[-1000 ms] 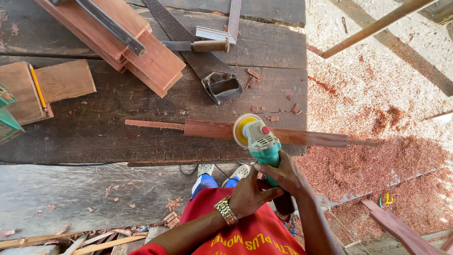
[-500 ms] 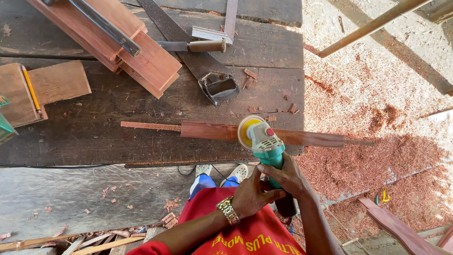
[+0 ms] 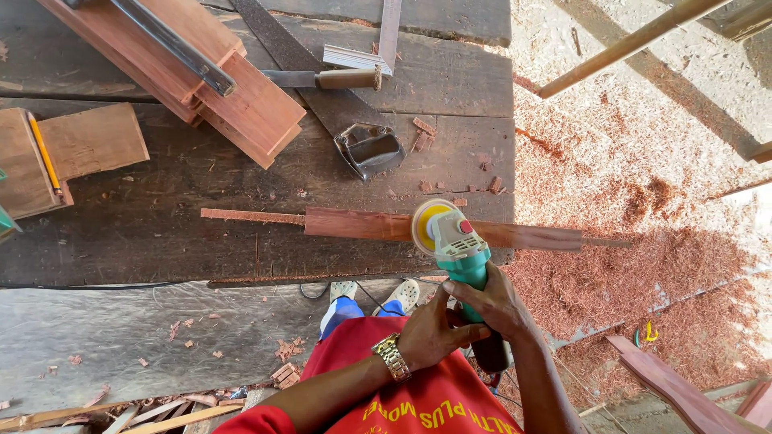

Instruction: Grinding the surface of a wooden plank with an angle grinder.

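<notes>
Both my hands grip a green angle grinder [image 3: 460,255]. My right hand [image 3: 492,299] wraps its body from above, and my left hand [image 3: 432,331], with a metal wristwatch, closes on the black rear handle. The grinder's yellow sanding disc [image 3: 426,225] presses against a long reddish wooden strip [image 3: 366,224] lying across the dark wooden workbench [image 3: 177,241].
A saw with a metal handle [image 3: 366,149], stacked reddish planks [image 3: 193,72], a wood-handled tool [image 3: 334,79] and a wood block with a yellow pencil [image 3: 44,153] lie on the bench. Red sawdust [image 3: 635,241] covers the ground to the right. Wood scraps lie at the lower left.
The grinder and both hands have shifted slightly to the right along the strip. The grip is unchanged.
</notes>
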